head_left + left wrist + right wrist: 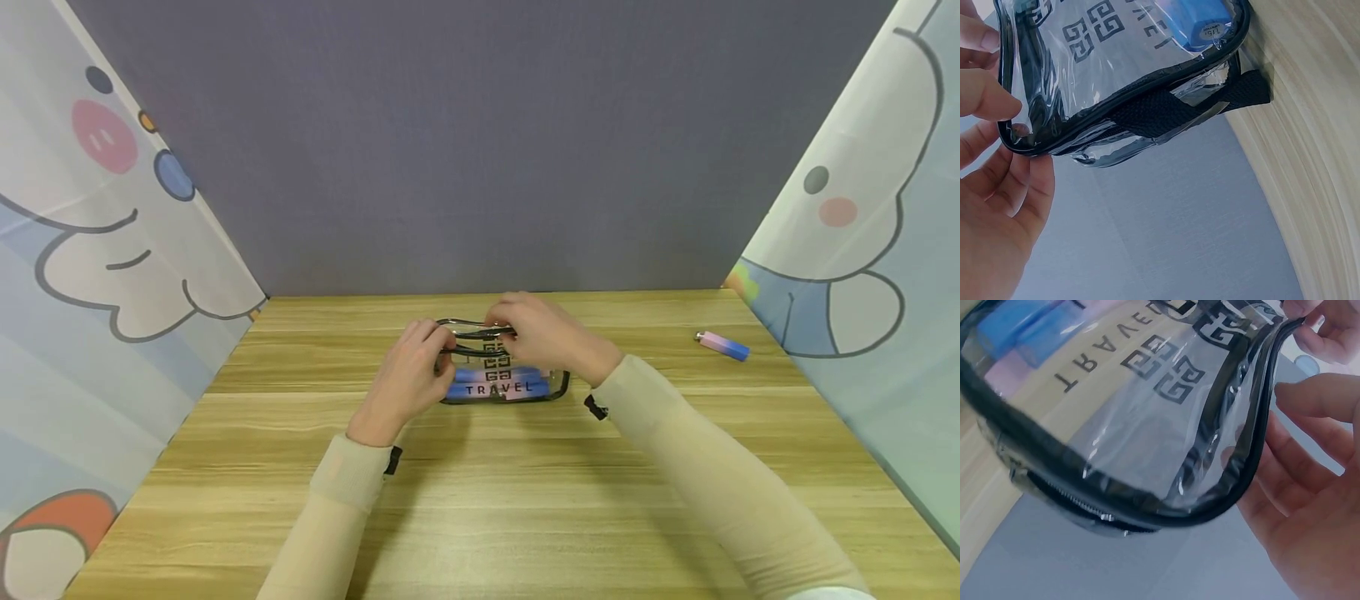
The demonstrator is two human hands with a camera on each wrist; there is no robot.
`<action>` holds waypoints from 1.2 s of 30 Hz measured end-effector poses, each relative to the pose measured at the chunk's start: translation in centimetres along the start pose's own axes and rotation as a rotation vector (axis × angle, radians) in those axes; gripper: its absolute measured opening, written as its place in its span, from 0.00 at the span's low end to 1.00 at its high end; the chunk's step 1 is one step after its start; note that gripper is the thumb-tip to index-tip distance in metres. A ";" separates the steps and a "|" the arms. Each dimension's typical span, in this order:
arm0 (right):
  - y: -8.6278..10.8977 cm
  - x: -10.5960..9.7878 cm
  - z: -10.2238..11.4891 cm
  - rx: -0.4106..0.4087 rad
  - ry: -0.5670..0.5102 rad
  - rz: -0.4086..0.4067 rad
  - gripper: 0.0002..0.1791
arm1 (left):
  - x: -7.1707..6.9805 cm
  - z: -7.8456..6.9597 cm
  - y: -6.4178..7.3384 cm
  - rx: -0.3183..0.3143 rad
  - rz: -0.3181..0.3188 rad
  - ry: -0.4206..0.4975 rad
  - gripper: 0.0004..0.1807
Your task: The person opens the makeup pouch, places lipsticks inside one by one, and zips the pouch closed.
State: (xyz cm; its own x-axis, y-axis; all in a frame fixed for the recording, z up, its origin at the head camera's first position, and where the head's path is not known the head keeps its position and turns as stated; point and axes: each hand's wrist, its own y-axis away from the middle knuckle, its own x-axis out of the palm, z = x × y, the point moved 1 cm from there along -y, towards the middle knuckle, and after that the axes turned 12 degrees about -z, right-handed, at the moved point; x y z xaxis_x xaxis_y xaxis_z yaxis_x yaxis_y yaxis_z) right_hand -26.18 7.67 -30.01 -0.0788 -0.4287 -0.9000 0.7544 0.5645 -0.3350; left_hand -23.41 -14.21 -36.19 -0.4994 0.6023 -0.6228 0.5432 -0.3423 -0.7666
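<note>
A clear plastic zip pouch (495,363) with black piping and the printed word TRAVEL stands on the table, its top side toward the back. Inside it lie pink-and-blue sticks (468,388); a blue end (1200,25) shows through the plastic in the left wrist view. My left hand (408,367) pinches the pouch's upper left corner between thumb and fingers. At the upper rim, right of the middle, my right hand (538,333) grips the edge, with fingers behind the plastic and the thumb in front. A dark zipper (1091,506) runs along the side.
A pink-and-blue stick (722,345) with a small metal end lies on the wooden table (480,517) to the right. A grey panel (480,150) stands behind. Cartoon-printed curtains (862,250) hang along both sides.
</note>
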 end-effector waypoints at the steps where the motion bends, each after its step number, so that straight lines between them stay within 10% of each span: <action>1: 0.1 -0.1 -0.1 -0.004 0.005 0.002 0.17 | 0.0 0.0 0.0 -0.001 0.001 -0.001 0.07; 19: 1.4 -1.7 -1.7 -0.044 0.057 -0.012 0.15 | 0.1 -0.2 -0.1 -0.003 0.004 -0.002 0.08; 36: 3.1 -3.2 -5.4 0.082 0.097 -0.078 0.14 | 0.3 -0.1 -0.1 -0.001 -0.001 -0.001 0.07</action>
State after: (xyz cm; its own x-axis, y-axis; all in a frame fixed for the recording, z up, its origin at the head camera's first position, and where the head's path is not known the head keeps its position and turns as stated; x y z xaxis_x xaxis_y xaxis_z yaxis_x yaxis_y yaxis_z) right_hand -27.13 14.64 -29.72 -0.1986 -0.3964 -0.8963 0.7942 0.4708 -0.3841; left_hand -23.54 -13.96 -36.25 -0.5008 0.6019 -0.6221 0.5435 -0.3408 -0.7671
